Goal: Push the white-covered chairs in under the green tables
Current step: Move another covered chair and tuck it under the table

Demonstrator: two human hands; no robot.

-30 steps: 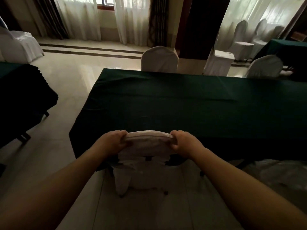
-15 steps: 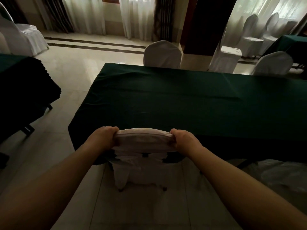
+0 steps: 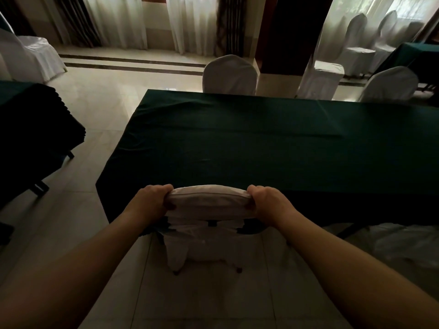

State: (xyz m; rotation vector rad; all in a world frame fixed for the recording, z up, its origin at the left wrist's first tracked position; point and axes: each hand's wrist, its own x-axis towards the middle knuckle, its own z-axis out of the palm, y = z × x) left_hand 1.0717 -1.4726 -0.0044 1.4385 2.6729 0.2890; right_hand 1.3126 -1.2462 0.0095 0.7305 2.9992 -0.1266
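Observation:
A white-covered chair (image 3: 206,233) stands right in front of me, its back against the near edge of the green table (image 3: 261,143). Its seat is hidden under the tablecloth. My left hand (image 3: 152,201) grips the left end of the chair's top rail. My right hand (image 3: 268,201) grips the right end. Both arms reach forward from the bottom corners of the view.
Two more white-covered chairs (image 3: 229,76) (image 3: 389,84) stand at the table's far side. Another dark-clothed table (image 3: 35,129) is at the left, across a strip of shiny floor. A white cover (image 3: 408,245) lies low at my right. More covered chairs (image 3: 323,74) stand by the curtains.
The chair has slid forward, its back now closer to the table's edge. Both hands keep their grip on the top rail, and my view has moved in closer to the table.

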